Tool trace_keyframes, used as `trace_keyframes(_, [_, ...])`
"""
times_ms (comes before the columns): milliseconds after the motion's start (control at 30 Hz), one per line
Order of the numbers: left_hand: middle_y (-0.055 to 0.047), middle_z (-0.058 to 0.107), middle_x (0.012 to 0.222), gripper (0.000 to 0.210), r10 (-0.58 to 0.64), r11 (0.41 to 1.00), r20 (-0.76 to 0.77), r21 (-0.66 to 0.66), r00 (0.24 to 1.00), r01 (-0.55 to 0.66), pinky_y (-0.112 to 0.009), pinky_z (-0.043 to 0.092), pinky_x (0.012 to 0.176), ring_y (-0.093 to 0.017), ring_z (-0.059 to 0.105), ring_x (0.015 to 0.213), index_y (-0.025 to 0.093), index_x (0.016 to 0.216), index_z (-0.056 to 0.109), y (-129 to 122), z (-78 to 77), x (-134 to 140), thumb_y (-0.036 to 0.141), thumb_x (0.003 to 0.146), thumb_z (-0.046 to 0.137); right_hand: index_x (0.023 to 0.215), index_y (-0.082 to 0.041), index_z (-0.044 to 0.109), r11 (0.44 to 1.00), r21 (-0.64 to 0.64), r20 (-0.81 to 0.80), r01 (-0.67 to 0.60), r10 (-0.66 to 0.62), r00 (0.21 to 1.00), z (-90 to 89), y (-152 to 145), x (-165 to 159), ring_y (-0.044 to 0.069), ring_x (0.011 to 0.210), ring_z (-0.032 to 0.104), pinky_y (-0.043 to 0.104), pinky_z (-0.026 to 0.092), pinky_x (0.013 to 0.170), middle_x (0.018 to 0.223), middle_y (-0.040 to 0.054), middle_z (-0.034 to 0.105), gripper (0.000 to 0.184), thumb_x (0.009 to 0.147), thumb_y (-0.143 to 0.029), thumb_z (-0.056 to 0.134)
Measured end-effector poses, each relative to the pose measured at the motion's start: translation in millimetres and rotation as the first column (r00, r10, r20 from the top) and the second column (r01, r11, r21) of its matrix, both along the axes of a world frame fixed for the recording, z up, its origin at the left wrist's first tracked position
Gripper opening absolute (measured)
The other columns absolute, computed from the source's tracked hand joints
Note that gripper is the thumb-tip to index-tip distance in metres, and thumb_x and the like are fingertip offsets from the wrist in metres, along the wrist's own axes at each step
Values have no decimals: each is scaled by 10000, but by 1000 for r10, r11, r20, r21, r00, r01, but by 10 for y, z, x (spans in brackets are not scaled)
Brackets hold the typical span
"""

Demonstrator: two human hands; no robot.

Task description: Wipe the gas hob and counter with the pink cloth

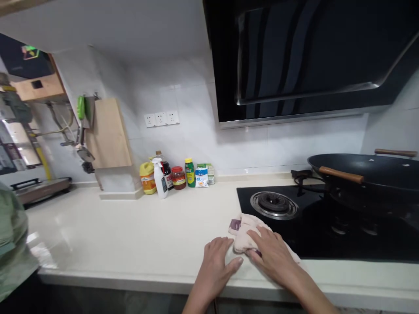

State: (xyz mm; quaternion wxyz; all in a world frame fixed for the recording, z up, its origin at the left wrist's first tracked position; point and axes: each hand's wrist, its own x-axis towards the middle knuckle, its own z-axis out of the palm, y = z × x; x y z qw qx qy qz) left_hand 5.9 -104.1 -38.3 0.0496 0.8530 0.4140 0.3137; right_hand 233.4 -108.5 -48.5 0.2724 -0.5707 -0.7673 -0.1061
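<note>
A pale pink cloth (245,233) with a dark purple patch lies bunched at the left edge of the black gas stove (307,244), partly on the white countertop (147,235). My right hand (273,253) presses on the cloth and grips it, its thumb at the near edge. Just left of the cloth, my left hand (216,264) rests on the countertop, thumb apart from the fingers and nothing in it. Its fingertips come close to the cloth; whether they touch it I cannot tell.
A large black wok (369,170) with wooden handles sits on the right burner. Along the wall stand a white spray bottle (159,179), a yellow jug (148,179), jars and packets. A range hood (304,56) hangs overhead. At far left is a person's green sleeve (13,240).
</note>
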Motion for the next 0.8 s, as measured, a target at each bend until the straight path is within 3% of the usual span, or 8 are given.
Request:
trace_keyframes(133, [-88,599,1327,465,0,999,21,-34,1000,1,-448,412,1055,-256,518,1231,247,1332,553,-37,30,2,462,922,600,1264,-318,589,989,114,10,-94,93,996,-126,-149,17,305,1220,519,458,398,971,1307,94,583,420,847,-356,615])
trace_keyframes(300, [-95,569,1370,486,17,997,18,-77,1000,-16,-457,390,1081,-268,480,1280,253,1357,542,-55,22,-17,468,924,593,1274,-322,592,989,107,4,-107,107,994,-226,-201,242,291,1246,527,450,415,990,1331,76,594,432,847,-385,605])
trace_keyframes(500, [-81,615,1290,435,30,994,3,-109,1000,-30,-445,385,1071,-253,508,1229,250,1289,594,-78,46,-2,482,922,589,1231,-278,629,994,46,-65,98,-95,993,-342,-251,948,321,1158,594,469,447,946,1295,105,629,469,845,-532,548])
trace_keyframes(667, [-76,626,1257,410,21,992,23,-124,999,-18,-450,381,1060,-260,512,1222,263,1247,622,-74,49,2,509,923,571,1120,-298,677,961,58,-92,271,-265,960,-409,-385,1594,357,1012,647,491,477,806,1183,124,677,493,798,-642,529])
trace_keyframes(800, [-61,633,1246,376,26,994,36,-104,999,-22,-425,391,1050,-244,521,1211,262,1218,633,-54,33,3,489,921,588,1069,-296,688,898,113,-58,425,-421,905,-400,-441,1719,369,907,650,512,447,718,1086,174,684,475,811,-635,477])
